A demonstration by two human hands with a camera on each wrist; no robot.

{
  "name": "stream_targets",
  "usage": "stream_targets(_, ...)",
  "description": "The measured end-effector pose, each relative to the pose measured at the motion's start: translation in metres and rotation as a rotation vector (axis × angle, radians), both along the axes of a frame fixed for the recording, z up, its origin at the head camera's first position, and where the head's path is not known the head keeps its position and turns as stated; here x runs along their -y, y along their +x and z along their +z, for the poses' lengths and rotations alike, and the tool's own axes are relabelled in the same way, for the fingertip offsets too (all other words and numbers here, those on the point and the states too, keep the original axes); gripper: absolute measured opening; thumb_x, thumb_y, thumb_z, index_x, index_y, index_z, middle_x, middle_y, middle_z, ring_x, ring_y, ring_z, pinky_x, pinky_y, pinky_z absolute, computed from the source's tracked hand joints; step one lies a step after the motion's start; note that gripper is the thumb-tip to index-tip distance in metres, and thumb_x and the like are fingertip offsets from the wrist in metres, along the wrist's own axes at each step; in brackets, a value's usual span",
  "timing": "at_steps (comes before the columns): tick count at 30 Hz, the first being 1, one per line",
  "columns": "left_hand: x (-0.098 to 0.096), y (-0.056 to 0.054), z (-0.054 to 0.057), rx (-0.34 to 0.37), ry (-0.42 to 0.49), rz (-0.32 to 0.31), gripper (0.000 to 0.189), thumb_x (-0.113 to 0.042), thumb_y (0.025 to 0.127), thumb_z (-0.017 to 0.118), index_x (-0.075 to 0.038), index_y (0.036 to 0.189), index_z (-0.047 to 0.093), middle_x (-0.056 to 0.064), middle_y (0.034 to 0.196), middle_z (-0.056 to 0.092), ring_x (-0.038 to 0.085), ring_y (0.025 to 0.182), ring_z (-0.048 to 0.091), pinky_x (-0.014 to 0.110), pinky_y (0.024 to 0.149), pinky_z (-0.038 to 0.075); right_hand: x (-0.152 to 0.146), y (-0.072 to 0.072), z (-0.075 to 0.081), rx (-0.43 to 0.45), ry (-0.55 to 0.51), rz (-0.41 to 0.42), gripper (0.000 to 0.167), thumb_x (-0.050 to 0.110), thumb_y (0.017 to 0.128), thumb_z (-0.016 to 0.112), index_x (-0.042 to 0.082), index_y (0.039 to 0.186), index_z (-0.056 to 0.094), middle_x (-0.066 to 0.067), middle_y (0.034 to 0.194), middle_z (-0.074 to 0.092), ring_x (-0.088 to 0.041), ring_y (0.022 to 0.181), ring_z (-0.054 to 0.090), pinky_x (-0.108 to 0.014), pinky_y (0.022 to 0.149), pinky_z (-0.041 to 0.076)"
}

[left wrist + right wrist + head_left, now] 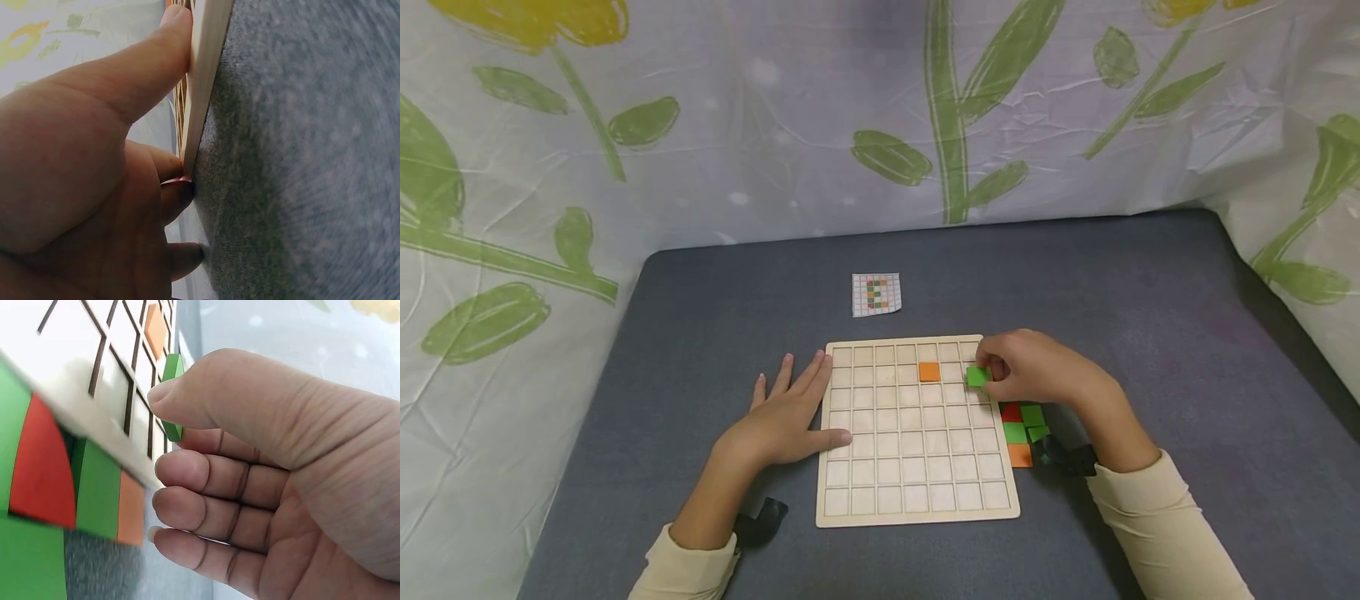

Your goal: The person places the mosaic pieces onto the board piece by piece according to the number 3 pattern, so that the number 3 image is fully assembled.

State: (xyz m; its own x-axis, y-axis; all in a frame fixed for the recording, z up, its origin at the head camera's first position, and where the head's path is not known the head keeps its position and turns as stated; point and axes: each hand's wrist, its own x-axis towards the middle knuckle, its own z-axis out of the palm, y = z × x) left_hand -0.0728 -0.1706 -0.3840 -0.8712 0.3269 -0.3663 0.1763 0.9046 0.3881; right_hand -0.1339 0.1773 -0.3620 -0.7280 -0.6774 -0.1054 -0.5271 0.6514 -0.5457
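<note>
A pale wooden grid board (901,471) lies on the dark table. One orange square tile (929,372) sits in a cell of its upper part. My right hand (1037,367) pinches a green square tile (977,377) between thumb and index finger, over the board's upper right cells; the same green tile (172,428) stands tilted in the right wrist view. My left hand (786,421) rests at the board's left edge with fingers spread, its thumb on the board and the other fingers beside it. The left wrist view shows the thumb (156,62) against the board's side (206,69).
Beside the board's right edge lie several loose tiles, among them a red tile (1011,413), a green tile (1015,432) and an orange tile (1020,455). Behind the board is a small paper card (876,295) with a coloured grid pattern. A flower-printed curtain (760,125) hangs behind the table.
</note>
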Motion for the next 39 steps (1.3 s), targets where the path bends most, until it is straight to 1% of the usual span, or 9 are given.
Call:
stream_targets(6, 0.001, -0.001, -0.001, 0.001, -0.006, -0.005, 0.109, -0.058, 0.087, 0.07, -0.01, 0.162, 0.008, 0.009, 0.167, 0.005, 0.043, 0.15, -0.007, 0.07, 0.111, -0.005, 0.013, -0.002, 0.0, 0.002, -0.012, 0.028, 0.012, 0.006, 0.08, 0.072, 0.012, 0.089, 0.067, 0.008, 0.073, 0.054, -0.008, 0.067, 0.049, -0.03, 0.064, 0.043)
stream_targets(10, 0.002, -0.002, -0.002, -0.001, -0.003, -0.006, 0.108, -0.058, 0.087, 0.069, -0.01, 0.162, 0.007, 0.009, 0.167, 0.005, 0.043, 0.15, -0.007, 0.07, 0.111, -0.005, 0.022, -0.003, 0.001, 0.008, -0.025, 0.039, 0.012, 0.005, 0.08, 0.073, 0.011, 0.089, 0.066, 0.003, 0.073, 0.054, -0.009, 0.067, 0.047, -0.03, 0.063, 0.041)
stream_targets(15, 0.003, -0.001, -0.003, 0.0, 0.004, -0.011, 0.109, -0.059, 0.087, 0.069, -0.011, 0.162, 0.007, 0.009, 0.167, 0.004, 0.043, 0.15, -0.008, 0.07, 0.111, -0.005, 0.033, -0.004, 0.001, 0.023, -0.03, 0.051, 0.014, 0.007, 0.08, 0.074, 0.01, 0.092, 0.067, 0.002, 0.075, 0.055, -0.01, 0.068, 0.048, -0.031, 0.065, 0.043)
stream_targets(17, 0.002, -0.001, -0.002, 0.0, 0.004, -0.013, 0.109, -0.059, 0.087, 0.069, -0.01, 0.162, 0.007, 0.009, 0.168, 0.004, 0.043, 0.15, -0.008, 0.07, 0.111, -0.005, 0.038, -0.005, 0.001, 0.015, -0.028, 0.062, 0.014, 0.007, 0.08, 0.073, 0.01, 0.092, 0.068, 0.003, 0.076, 0.057, -0.009, 0.069, 0.049, -0.03, 0.065, 0.044)
stream_targets(21, 0.002, -0.001, -0.003, -0.004, 0.01, -0.012, 0.109, -0.058, 0.087, 0.07, -0.009, 0.162, 0.007, 0.01, 0.167, 0.005, 0.044, 0.15, -0.007, 0.071, 0.11, -0.005, 0.046, -0.006, 0.001, -0.01, -0.035, 0.095, 0.011, 0.007, 0.08, 0.072, 0.01, 0.087, 0.064, 0.0, 0.074, 0.055, -0.01, 0.068, 0.047, -0.03, 0.064, 0.041)
stream_targets(25, 0.002, -0.001, -0.003, -0.008, 0.015, -0.008, 0.108, -0.058, 0.087, 0.07, -0.009, 0.162, 0.009, 0.01, 0.167, 0.006, 0.045, 0.15, -0.006, 0.071, 0.11, -0.004, 0.055, -0.007, 0.001, -0.013, -0.04, 0.112, 0.011, 0.007, 0.079, 0.071, 0.011, 0.084, 0.063, 0.003, 0.072, 0.052, -0.009, 0.066, 0.045, -0.028, 0.062, 0.038)
stream_targets(30, 0.002, 0.0, -0.004, -0.011, 0.017, -0.005, 0.109, -0.06, 0.086, 0.069, -0.009, 0.162, 0.009, 0.01, 0.167, 0.006, 0.044, 0.15, -0.007, 0.071, 0.11, -0.005, 0.063, -0.009, -0.002, -0.02, -0.042, 0.127, 0.009, 0.006, 0.081, 0.07, 0.012, 0.084, 0.065, 0.008, 0.07, 0.052, -0.007, 0.064, 0.046, -0.027, 0.06, 0.04)
stream_targets(35, 0.002, 0.0, -0.005, -0.015, 0.016, -0.002, 0.109, -0.059, 0.086, 0.07, -0.009, 0.162, 0.01, 0.011, 0.167, 0.007, 0.044, 0.15, -0.006, 0.07, 0.11, -0.006, 0.072, -0.009, -0.002, -0.044, -0.036, 0.14, 0.01, 0.005, 0.083, 0.069, 0.012, 0.083, 0.062, 0.008, 0.067, 0.046, -0.008, 0.062, 0.042, -0.027, 0.059, 0.036)
stream_targets(39, 0.002, -0.001, -0.004, -0.019, 0.015, -0.001, 0.109, -0.059, 0.086, 0.07, -0.008, 0.162, 0.011, 0.011, 0.167, 0.008, 0.045, 0.149, -0.005, 0.071, 0.11, -0.004, 0.079, -0.009, -0.003, -0.042, -0.029, 0.134, 0.009, 0.006, 0.083, 0.07, 0.013, 0.086, 0.065, 0.008, 0.067, 0.048, -0.007, 0.063, 0.045, -0.027, 0.06, 0.037)
